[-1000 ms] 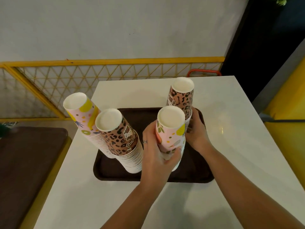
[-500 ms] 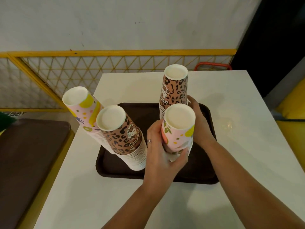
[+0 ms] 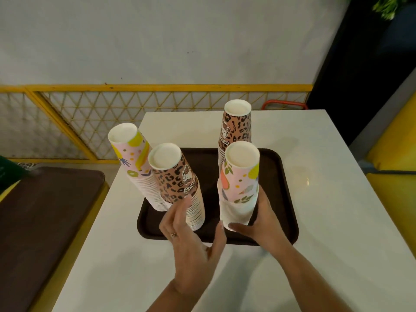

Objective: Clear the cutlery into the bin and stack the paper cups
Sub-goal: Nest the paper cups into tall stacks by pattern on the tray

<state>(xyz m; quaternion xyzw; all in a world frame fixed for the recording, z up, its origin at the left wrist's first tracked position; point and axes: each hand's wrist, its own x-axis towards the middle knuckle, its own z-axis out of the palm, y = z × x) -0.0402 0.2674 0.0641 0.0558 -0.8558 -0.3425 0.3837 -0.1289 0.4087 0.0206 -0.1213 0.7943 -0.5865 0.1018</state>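
A person's left hand (image 3: 191,239) has let go of the near-right fruit-print cup stack (image 3: 239,183) and now hangs with fingers spread before the near-left leopard-print cup stack (image 3: 180,185), apparently the next one to steady. The right hand (image 3: 258,224) still cups the fruit-print stack's base on the brown tray (image 3: 290,212). Four inverted paper-cup stacks stand on that tray on the white tabletop (image 3: 337,199): two fruit-print, two leopard-print, including the far-left fruit-print stack (image 3: 132,158) and far-right leopard-print stack (image 3: 236,129). No cutlery or bin shows; stacking looks nearly done.
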